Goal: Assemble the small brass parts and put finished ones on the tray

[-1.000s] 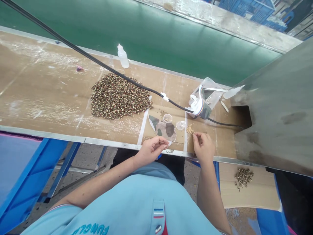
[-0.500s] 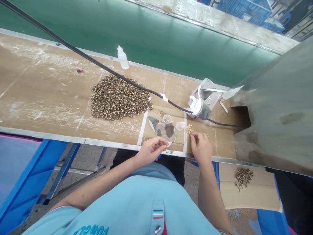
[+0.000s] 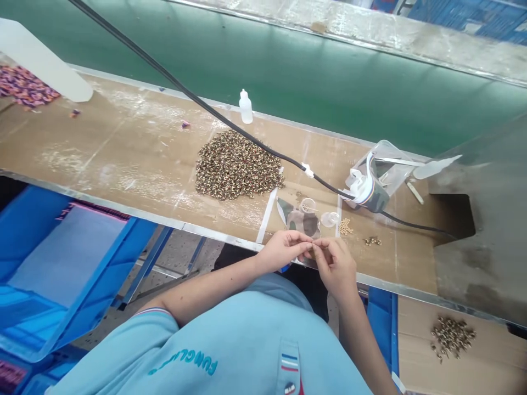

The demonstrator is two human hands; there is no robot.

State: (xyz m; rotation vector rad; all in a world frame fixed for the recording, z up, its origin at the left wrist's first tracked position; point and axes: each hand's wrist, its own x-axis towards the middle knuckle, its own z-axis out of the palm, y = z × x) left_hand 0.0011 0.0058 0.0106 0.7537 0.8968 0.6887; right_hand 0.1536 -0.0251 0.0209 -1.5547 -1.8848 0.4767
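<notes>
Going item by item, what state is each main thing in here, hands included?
Left hand: fingertips pinched, meeting the right hand's.
Right hand: fingertips pinched; anything held is too small to identify.
Brown-and-green camouflage cloth: spread out.
Small brown-and-gold pieces: loosely heaped.
Small round tan beads: loose, clustered.
Translucent white plastic squeeze bottle: upright.
Long black cable: strung across the view.
Clear plastic box: open.
Large blue plastic crate: open-topped.
</notes>
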